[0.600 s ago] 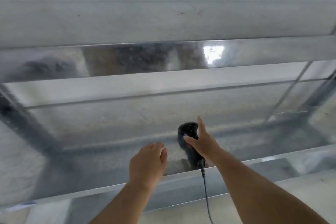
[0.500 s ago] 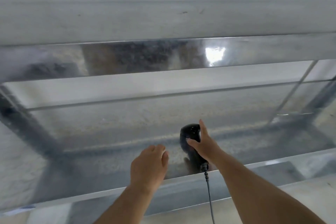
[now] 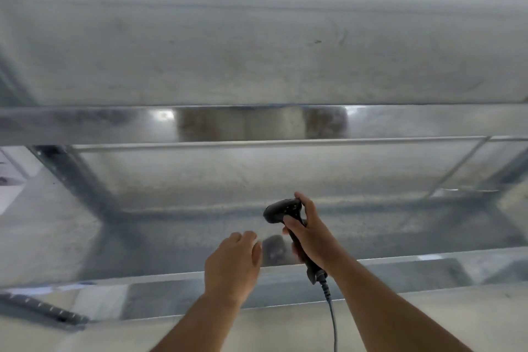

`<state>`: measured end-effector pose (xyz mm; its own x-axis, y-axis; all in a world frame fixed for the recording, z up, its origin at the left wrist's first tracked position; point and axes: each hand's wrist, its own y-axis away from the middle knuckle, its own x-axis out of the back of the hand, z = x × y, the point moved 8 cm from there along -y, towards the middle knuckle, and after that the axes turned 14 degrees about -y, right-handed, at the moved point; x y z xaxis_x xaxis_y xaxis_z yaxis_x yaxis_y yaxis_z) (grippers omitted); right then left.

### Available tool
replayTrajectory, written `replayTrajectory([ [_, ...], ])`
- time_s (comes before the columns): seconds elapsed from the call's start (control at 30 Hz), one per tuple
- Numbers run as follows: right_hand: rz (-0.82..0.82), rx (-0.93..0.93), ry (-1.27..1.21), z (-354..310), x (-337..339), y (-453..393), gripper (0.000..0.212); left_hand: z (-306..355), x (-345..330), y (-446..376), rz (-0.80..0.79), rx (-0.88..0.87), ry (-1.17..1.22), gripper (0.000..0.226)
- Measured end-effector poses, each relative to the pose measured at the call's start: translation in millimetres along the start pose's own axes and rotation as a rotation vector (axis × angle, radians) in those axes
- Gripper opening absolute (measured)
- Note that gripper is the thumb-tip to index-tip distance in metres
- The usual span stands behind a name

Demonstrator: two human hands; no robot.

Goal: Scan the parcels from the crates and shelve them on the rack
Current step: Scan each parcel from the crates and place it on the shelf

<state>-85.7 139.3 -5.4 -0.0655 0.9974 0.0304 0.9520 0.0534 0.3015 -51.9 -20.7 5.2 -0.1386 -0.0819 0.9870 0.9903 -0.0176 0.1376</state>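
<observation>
The right hand (image 3: 310,233) is gripping the black scanner (image 3: 283,210) above the metal rack (image 3: 257,126) shelf. Just left of the scanner, the left hand (image 3: 233,266) is hovering relaxed, holding nothing

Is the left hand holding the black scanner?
No, the right hand grips the scanner; the left hand holds nothing.

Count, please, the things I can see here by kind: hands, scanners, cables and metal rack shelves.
Hands: 2, the left hand and the right hand
Scanners: 1, the black scanner
Cables: 1, the grey cable
Rack shelves: 2, the upper shelf and the lower shelf
Total: 6
</observation>
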Motion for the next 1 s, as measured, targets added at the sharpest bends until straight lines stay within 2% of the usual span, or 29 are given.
replayTrajectory([
  [0.23, -0.215, 0.015, 0.171, -65, -65, 78, 0.056, -49, 63, 75, -0.013, 0.181, 0.062, 0.032],
  [0.37, -0.362, -0.001, 0.167, -103, -104, 124, 0.058, -89, 103, 134, 0.028, 0.334, 0.128, 0.035],
  [0.53, -0.499, 0.069, 0.151, -161, -152, 178, 0.052, -127, 147, 203, 0.03, 0.49, 0.139, 0.033],
  [0.77, -0.673, 0.121, 0.077, -220, -220, 246, 0.076, -162, 213, 282, 0.174, 0.665, 0.223, 0.031],
  [1.0, -0.826, 0.185, 0.016, -269, -281, 327, 0.067, -210, 260, 358, 0.277, 0.795, 0.229, 0.034],
])
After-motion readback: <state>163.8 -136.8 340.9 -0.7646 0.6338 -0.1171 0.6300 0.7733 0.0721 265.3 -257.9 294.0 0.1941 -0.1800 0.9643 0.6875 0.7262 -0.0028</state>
